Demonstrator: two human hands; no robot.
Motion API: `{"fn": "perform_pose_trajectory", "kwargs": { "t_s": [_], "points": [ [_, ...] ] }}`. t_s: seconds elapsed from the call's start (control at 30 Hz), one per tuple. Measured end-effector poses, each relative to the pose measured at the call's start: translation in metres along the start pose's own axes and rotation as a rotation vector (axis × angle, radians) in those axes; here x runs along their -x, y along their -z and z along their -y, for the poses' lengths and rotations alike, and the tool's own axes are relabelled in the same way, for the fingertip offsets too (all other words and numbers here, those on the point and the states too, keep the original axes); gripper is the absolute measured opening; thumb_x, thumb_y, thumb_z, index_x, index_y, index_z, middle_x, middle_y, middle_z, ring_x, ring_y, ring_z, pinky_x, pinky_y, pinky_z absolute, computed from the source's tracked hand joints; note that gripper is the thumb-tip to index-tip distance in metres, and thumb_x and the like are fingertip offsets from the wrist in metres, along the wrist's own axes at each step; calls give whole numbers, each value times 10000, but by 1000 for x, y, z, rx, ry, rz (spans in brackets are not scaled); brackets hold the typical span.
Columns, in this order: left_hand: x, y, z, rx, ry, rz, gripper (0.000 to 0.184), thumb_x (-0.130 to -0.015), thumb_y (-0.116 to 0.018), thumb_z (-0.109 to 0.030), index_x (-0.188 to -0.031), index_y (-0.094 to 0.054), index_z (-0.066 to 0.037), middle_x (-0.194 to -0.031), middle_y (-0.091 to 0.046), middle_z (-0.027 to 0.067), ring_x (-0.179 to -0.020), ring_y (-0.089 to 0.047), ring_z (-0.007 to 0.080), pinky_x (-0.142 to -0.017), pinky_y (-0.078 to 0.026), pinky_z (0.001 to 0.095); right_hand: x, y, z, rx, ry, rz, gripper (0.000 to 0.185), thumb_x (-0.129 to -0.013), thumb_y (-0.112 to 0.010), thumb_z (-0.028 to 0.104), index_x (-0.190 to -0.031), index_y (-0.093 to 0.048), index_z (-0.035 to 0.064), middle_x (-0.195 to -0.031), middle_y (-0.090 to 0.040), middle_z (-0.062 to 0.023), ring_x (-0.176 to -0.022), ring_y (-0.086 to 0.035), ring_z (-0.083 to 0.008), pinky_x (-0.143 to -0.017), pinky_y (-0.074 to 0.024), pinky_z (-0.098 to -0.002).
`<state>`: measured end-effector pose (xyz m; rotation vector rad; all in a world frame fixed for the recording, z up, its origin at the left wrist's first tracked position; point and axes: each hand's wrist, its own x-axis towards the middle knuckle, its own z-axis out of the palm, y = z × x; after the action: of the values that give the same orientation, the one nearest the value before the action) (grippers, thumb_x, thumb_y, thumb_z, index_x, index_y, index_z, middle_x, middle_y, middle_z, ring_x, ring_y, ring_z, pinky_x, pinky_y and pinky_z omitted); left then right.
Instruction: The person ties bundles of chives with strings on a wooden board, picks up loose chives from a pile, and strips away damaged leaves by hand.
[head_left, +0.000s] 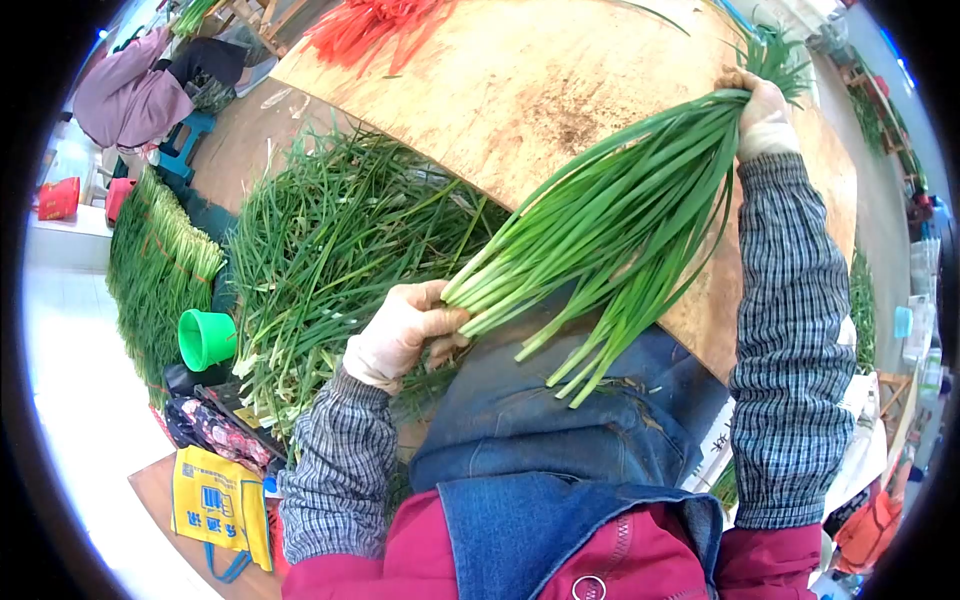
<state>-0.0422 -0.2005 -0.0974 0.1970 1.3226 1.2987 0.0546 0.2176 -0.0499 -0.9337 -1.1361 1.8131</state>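
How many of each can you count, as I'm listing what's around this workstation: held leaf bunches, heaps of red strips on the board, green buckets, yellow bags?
Held leaf bunch: 1
Heap of red strips: 1
Green bucket: 1
Yellow bag: 1
Total: 4

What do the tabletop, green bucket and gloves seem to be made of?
Tabletop: probably bare plywood, from its tan, streaky face.
Green bucket: likely smooth plastic, from its even colour and sheen.
Gloves: perhaps latex or vinyl, being thin, pale and wrinkled; which is unclear.
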Motion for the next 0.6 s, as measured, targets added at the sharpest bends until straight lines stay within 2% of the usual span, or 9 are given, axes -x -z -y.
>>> {"fn": "perform_pose_trajectory", "kwargs": {
  "t_s": [0.1,0.17,0.23,0.27,0.37,0.4,0.43,0.5,0.6],
  "points": [
    [2,16,5,-157,70,-84,179,-794,-575,-82,-921,-600,42,-655,-570,54,-430,-432,63,-392,-334,197,-60,20,-8,-133,-69,15,204,-888,-440,141,-812,-560,-5,-706,-594,-72,-643,-577,-195,-638,-500,-295],
    [9,24,10,-215,5,-193,190,-814,-550,-121,-859,-600,57,-583,-544,37,-426,-421,68,-391,-350,207,-54,14,-2,212,55,27,175,-888,-464,125,-867,-543,-30,-725,-603,-109,-719,-607,-228,-667,-509,-333],
    [15,24,9,-265,-10,-320,235,-848,-536,-168,-823,-609,55,-564,-554,35,-430,-435,70,-415,-363,206,-58,0,-4,112,-7,-100,198,-895,-470,150,-906,-556,-28,-780,-628,-138,-699,-606,-242,-666,-509,-316],
    [16,30,11,-287,-33,-299,272,-869,-530,-211,-848,-627,43,-665,-608,65,-515,-500,84,-500,-413,215,-62,-2,-11,38,-17,-136,353,-896,-484,280,-995,-563,-49,-921,-630,-182,-814,-605,-291,-750,-489,-341],
    [12,22,9,-336,-220,-383,277,-870,-537,-218,-918,-633,38,-786,-635,74,-652,-551,99,-599,-444,227,-96,21,-12,671,303,-120,545,-875,-484,424,-1100,-528,-71,-1053,-593,-216,-970,-563,-338,-847,-438,-394],
    [14,16,2,-344,-219,-374,287,-865,-540,-207,-999,-618,35,-911,-636,75,-771,-567,116,-701,-453,243,-91,26,3,851,416,-107,567,-856,-506,443,-1130,-522,-54,-1096,-572,-183,-991,-533,-298,-845,-421,-378],
    [13,13,-1,-331,-229,-376,293,-863,-541,-203,-1017,-610,37,-919,-635,75,-783,-569,119,-715,-453,247,-85,30,17,1028,536,-114,594,-838,-529,462,-1160,-517,-36,-1139,-552,-150,-1012,-503,-257,-844,-403,-363],
    [10,6,-6,-305,-244,-374,308,-860,-543,-195,-1053,-593,40,-936,-633,74,-806,-573,126,-745,-452,253,-53,28,57,926,544,-199,538,-832,-583,397,-1194,-514,5,-1138,-555,-93,-945,-523,-170,-806,-417,-326],
    [4,0,-14,-325,-273,-333,324,-858,-542,-186,-1089,-575,39,-951,-627,82,-835,-576,133,-781,-449,262,66,4,85,582,456,-220,467,-872,-531,331,-1191,-509,-9,-1129,-573,-116,-987,-548,-188,-844,-416,-327]
  ]
}}
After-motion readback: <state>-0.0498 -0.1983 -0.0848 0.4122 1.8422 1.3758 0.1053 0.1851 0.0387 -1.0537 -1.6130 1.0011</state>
